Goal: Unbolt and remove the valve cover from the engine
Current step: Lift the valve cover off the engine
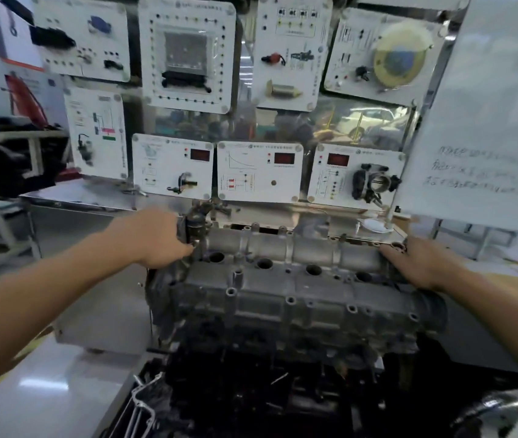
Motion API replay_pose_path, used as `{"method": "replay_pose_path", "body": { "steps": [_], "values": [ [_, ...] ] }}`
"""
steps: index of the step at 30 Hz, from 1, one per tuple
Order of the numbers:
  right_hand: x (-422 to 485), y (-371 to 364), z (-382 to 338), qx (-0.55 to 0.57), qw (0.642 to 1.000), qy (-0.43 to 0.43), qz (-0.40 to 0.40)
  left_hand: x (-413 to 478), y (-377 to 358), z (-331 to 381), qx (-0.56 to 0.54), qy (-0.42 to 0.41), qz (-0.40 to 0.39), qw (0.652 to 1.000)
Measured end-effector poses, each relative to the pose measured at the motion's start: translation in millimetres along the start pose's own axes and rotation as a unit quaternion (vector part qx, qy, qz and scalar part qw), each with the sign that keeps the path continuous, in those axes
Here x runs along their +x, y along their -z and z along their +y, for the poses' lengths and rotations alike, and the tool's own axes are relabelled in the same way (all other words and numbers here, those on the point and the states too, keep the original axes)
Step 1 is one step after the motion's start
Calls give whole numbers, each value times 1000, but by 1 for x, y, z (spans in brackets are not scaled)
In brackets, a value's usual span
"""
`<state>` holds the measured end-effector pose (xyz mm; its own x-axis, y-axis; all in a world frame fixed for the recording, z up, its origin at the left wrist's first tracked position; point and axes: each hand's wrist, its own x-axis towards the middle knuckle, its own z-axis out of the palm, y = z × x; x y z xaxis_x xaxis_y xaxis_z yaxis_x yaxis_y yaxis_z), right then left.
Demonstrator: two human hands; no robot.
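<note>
Beyond both your hands stands the training board (pixel 219 99) with its white demonstration panels, well behind the work and out of the lift path. Between your hands lies the engine (pixel 283 327), and on top of it the valve cover (pixel 283 279), a long grey aluminium casting with a row of round plug wells running from one hand to the other.

Your left hand (pixel 156 241) is at the cover's left end, fingers curled in against the dark fitting (pixel 196 224) that rises there; whether they have closed around anything is hidden by the back of the hand. Your right hand (pixel 422 263) lies flat and open-fingered on the right end, touching it and clamped on nothing. The hands are spread wide, one at each end.

No tool shows, so this looks like the lift. First, run your eye over the bolt holes (pixel 290 300) along the edge nearest you; several look empty, but the blur hides the rest. Get your fingers under each end, not on top. Raise both ends together and level, since a tilted cover may bind. If it sticks, rock it gently rather than prying, as the sealing face would mar easily.
</note>
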<state>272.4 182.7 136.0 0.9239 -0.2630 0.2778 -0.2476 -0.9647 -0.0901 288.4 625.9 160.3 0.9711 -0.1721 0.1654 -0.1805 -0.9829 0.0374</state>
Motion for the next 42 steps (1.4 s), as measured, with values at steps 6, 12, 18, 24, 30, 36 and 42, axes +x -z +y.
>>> {"method": "replay_pose_path", "body": {
  "steps": [6, 12, 18, 24, 30, 36, 42],
  "values": [
    [9, -7, 10, 35, 999, 21, 15, 8, 10, 7, 124, -2, 25, 992],
    [11, -11, 13, 61, 996, 40, 43, 10, 10, 1, -92, -10, -14, 996],
    [13, -14, 16, 57, 997, 48, 27, -2, -3, 1, -262, 40, 19, 964],
    [10, -8, 14, 42, 997, 63, 21, 0, -6, 3, -295, 59, 15, 953],
    [8, 3, 20, 73, 995, 65, 35, 7, 6, 1, -287, 58, 24, 956],
    [25, 55, 42, 112, 989, 51, 83, 44, 81, 28, -204, 31, 79, 975],
    [15, 116, 124, 77, 986, -21, 144, 102, 96, 112, -239, -20, 96, 966]
  ]
}}
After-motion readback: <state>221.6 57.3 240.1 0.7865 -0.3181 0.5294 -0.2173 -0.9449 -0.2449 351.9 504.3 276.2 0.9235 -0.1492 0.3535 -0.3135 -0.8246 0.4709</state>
